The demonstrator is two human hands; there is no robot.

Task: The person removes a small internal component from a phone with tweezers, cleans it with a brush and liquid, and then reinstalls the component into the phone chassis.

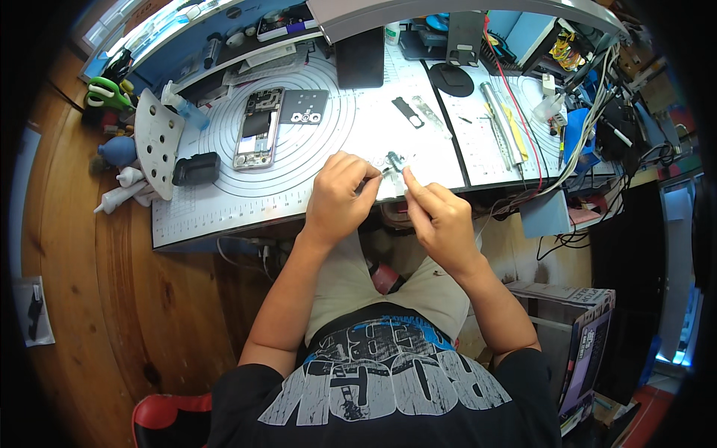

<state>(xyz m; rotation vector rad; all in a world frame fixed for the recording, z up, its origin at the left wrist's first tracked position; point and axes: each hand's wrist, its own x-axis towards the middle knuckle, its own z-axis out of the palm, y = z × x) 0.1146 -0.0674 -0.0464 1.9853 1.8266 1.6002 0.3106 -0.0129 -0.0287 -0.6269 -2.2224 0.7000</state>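
Both my hands meet over the front edge of the white work mat (pixel 291 196). My left hand (pixel 337 196) is closed in a pinch, with a tiny dark tip at its fingertips. Opposite it, my right hand (pixel 442 218) pinches with thumb and forefinger; what it holds is too small to name. Between the fingertips lies a small dark part (pixel 395 160) with clear, film-like bits around it. To the left is an opened smartphone (pixel 258 142) with its inner boards bare. Beside it lies a grey back panel (pixel 305 108) with round camera openings.
Behind my hands lie a narrow black part (pixel 408 112) and a clear strip (pixel 432 116). A black box-like item (pixel 196 170) and a white holed holder (pixel 156 134) stand at left. Red and white cables (pixel 515 97) run down at right. A grey lamp arm (pixel 463 9) spans above.
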